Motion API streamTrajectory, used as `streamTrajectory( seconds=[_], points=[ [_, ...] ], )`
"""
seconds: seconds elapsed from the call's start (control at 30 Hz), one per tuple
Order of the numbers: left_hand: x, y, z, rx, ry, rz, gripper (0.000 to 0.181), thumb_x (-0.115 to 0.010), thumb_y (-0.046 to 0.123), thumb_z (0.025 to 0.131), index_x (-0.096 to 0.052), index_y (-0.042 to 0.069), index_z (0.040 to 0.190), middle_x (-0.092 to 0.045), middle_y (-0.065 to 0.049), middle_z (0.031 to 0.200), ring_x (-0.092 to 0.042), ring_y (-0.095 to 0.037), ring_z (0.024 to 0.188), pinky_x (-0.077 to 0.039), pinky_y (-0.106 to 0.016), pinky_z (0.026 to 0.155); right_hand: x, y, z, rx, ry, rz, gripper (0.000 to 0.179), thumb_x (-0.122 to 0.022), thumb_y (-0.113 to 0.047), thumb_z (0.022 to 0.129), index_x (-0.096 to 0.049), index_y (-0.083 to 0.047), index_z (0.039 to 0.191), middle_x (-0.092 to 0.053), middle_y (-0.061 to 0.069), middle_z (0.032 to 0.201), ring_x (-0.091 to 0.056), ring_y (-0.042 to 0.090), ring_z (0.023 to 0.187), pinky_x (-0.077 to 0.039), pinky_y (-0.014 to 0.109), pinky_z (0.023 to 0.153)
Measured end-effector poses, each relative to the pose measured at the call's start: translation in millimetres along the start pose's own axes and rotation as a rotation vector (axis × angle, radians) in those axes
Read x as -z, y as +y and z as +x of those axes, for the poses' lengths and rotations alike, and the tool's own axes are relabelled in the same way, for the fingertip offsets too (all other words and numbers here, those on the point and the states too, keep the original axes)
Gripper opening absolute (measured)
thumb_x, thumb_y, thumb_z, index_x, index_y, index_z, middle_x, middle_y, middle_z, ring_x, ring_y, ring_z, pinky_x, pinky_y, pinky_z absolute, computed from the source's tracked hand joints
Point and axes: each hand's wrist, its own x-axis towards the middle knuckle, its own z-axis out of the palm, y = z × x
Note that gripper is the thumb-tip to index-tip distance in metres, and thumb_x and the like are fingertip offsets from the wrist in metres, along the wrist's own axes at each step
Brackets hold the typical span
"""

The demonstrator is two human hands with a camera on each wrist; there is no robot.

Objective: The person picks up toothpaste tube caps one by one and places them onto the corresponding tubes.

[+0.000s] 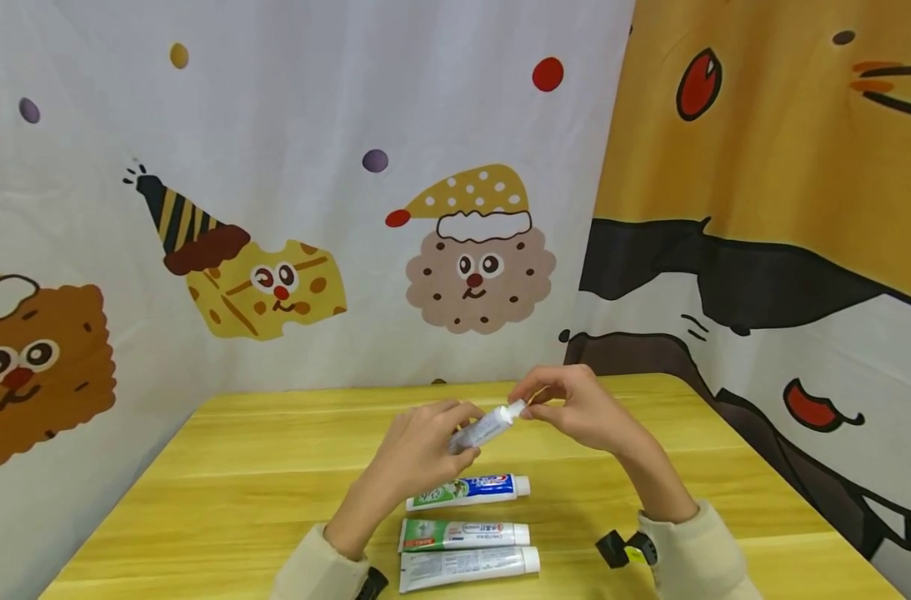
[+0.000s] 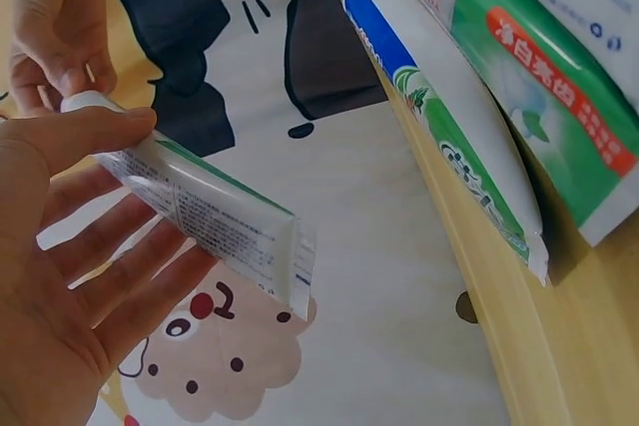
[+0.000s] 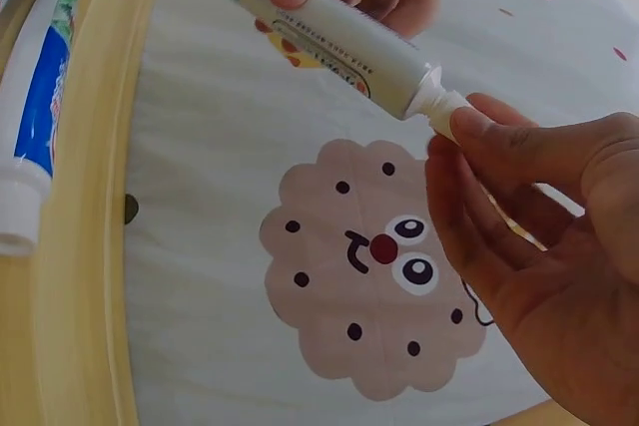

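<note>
My left hand (image 1: pixel 417 446) holds a white and green toothpaste tube (image 1: pixel 483 428) above the table, tilted with its cap end up and to the right. In the left wrist view the thumb presses on the tube (image 2: pixel 215 209) near its cap end, fingers behind it, while the flat crimped end sticks out free. My right hand (image 1: pixel 578 408) pinches the small white cap (image 3: pixel 447 115) between thumb and fingers. A narrow white neck shows between the tube's shoulder and the cap in the right wrist view; whether the threads still engage I cannot tell.
Below the hands, three toothpaste tubes lie side by side on the yellow wood-grain table (image 1: pixel 275 492): a blue and green tube (image 1: pixel 493 487), a green and white tube (image 1: pixel 466 534), and a mostly white tube (image 1: pixel 470 568). A cartoon-printed curtain (image 1: pixel 312 108) hangs behind the table.
</note>
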Motion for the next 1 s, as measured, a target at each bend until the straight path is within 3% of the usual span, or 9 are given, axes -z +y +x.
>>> streamTrajectory(
  seconds=[0.17,0.37,0.47,0.67,0.73,0.87,1.0],
  points=[
    [0.5,0.4,0.8,-0.012,0.007,0.031,0.034,-0.084,0.03,0.085,-0.073,0.022,0.116,-0.075,0.005,0.102,-0.059,-0.006,0.069,-0.044,-0.019,0.059,-1.6,1.3,0.2,-0.059,-0.017,-0.067,0.004,-0.076,-0.017,0.094,-0.077,-0.014,0.093,-0.073,-0.003,0.08,-0.063,0.008,0.068,-0.056,0.026,0.064],
    [0.5,0.0,1.1,-0.044,0.038,0.045,0.034,-0.085,0.03,0.084,-0.073,0.023,0.115,-0.075,0.006,0.099,-0.061,-0.005,0.068,-0.044,-0.018,0.058,-3.5,3.5,2.3,-0.085,-0.021,-0.125,0.03,-0.068,-0.03,0.101,-0.069,-0.019,0.072,-0.057,-0.008,0.058,-0.05,0.007,0.051,-0.041,0.023,0.048],
    [0.7,0.0,1.0,-0.046,0.043,0.039,0.034,-0.084,0.03,0.084,-0.073,0.022,0.115,-0.075,0.006,0.098,-0.061,-0.005,0.068,-0.045,-0.018,0.059,-4.9,4.1,3.3,-0.098,-0.012,-0.134,0.033,-0.064,-0.032,0.103,-0.069,-0.019,0.073,-0.057,-0.007,0.058,-0.051,0.008,0.05,-0.041,0.023,0.047],
    [1.2,0.8,1.9,-0.034,0.036,0.017,0.034,-0.084,0.03,0.085,-0.073,0.021,0.116,-0.075,0.006,0.098,-0.062,-0.006,0.069,-0.046,-0.019,0.06,-3.9,2.3,1.2,-0.109,-0.009,-0.122,0.015,-0.068,-0.029,0.1,-0.069,-0.016,0.094,-0.063,-0.006,0.067,-0.056,0.009,0.053,-0.049,0.027,0.051],
    [1.5,1.3,2.0,-0.035,0.032,0.016,0.034,-0.083,0.031,0.085,-0.073,0.021,0.116,-0.075,0.006,0.098,-0.062,-0.006,0.069,-0.045,-0.018,0.059,-3.9,1.8,0.2,-0.1,-0.02,-0.124,0.014,-0.069,-0.028,0.099,-0.067,-0.017,0.09,-0.062,-0.007,0.067,-0.055,0.009,0.053,-0.048,0.026,0.051],
    [0.8,1.8,1.9,-0.041,0.026,0.018,0.033,-0.083,0.031,0.085,-0.073,0.021,0.116,-0.074,0.006,0.096,-0.061,-0.005,0.068,-0.044,-0.017,0.058,-5.7,2.4,1.5,-0.093,-0.015,-0.183,0.03,-0.065,-0.033,0.102,-0.063,-0.02,0.075,-0.055,-0.009,0.058,-0.049,0.007,0.049,-0.041,0.024,0.049],
    [0.9,2.4,1.1,-0.034,0.029,-0.002,0.034,-0.084,0.032,0.085,-0.073,0.02,0.115,-0.074,0.006,0.095,-0.062,-0.006,0.069,-0.044,-0.017,0.059,-6.2,2.0,1.8,-0.119,-0.022,-0.208,0.026,-0.065,-0.037,0.102,-0.066,-0.019,0.082,-0.056,-0.01,0.059,-0.051,0.007,0.049,-0.044,0.024,0.049]
  ],
)
